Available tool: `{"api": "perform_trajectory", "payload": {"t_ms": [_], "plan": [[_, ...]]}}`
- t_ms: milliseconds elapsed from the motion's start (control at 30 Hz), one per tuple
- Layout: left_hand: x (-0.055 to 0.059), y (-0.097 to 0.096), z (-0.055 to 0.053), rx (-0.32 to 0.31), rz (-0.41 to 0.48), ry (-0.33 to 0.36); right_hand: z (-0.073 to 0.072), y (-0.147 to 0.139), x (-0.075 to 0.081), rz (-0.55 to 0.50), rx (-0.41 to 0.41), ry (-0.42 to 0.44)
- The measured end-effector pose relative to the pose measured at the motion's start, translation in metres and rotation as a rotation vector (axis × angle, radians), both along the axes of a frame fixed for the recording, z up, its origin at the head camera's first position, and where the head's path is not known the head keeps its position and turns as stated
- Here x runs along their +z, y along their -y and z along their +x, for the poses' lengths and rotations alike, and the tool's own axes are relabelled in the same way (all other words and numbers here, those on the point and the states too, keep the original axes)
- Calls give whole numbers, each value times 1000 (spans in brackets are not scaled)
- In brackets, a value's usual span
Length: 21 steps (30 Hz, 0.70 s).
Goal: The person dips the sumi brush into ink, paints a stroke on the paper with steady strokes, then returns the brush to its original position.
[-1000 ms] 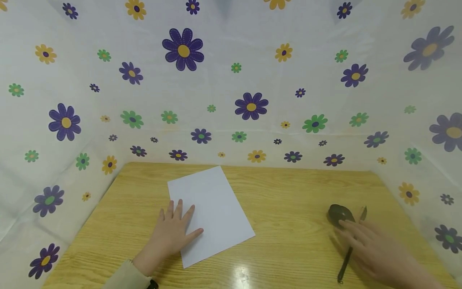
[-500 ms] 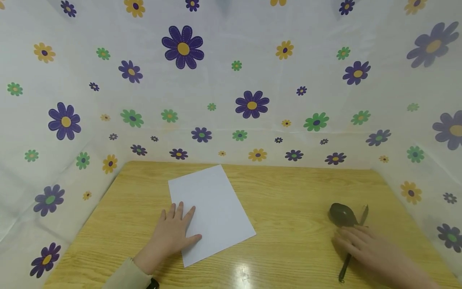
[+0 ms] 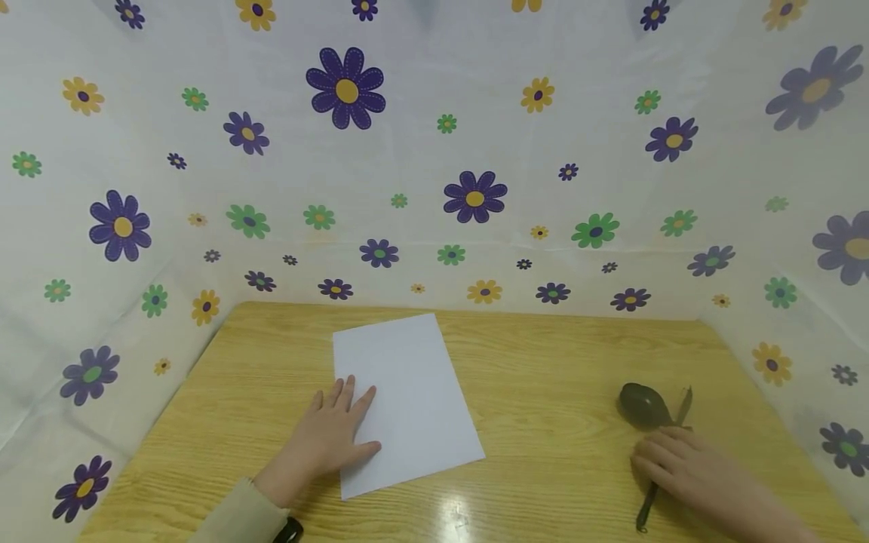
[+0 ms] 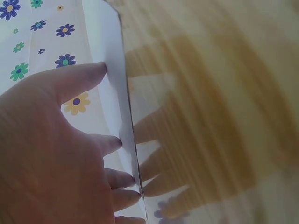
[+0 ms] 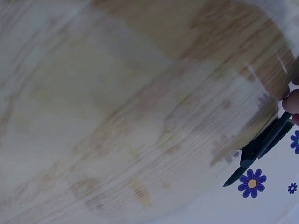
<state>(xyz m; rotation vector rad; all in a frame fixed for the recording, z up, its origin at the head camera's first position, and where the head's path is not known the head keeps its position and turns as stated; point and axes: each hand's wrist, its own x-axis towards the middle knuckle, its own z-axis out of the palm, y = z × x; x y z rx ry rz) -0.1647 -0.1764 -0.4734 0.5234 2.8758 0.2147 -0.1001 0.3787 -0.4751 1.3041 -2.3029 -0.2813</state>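
My left hand (image 3: 330, 436) lies with fingers spread on the left side of a blank white sheet of paper (image 3: 416, 403). In the left wrist view, the sheet (image 4: 110, 46) appears nearly edge-on beneath the straight fingertips. On the right, my right hand (image 3: 692, 471) bends over a slim dark tool (image 3: 649, 507) with a pointed tip and a small end loop. The right wrist view has fingertips (image 5: 291, 101) either side of the dark tool (image 5: 266, 142). Beside it lies a dark oval piece like a spoon bowl (image 3: 641, 405); its far end is hidden under the hand.
A wood-grain table (image 3: 543, 392) carries everything, with light glaring near its front edge. White flower-print cloth (image 3: 407, 166) hangs behind and along both sides. A black wrist strap (image 3: 290, 530) shows at my left sleeve (image 3: 241, 513).
The sheet has turned slightly clockwise and shifted right under my left hand. My right hand has drawn back off the oval piece, its fingers now bent at the slim tool.
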Motion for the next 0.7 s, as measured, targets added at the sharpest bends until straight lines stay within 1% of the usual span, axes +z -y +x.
{"api": "perform_trajectory", "payload": {"t_ms": [200,367,533,700], "plan": [[-6,-6,-3,-48,7,15,-2,2,-5,-26,21,-63],[-8,-15,-4,-78,21,14,-3,3,-5,-45,39,-46],[-6,-24,-5,-111,31,0,-4,1,-1,10,43,-55],[-8,-31,-7,-152,26,-3,-5,0,2,90,71,-89]]}}
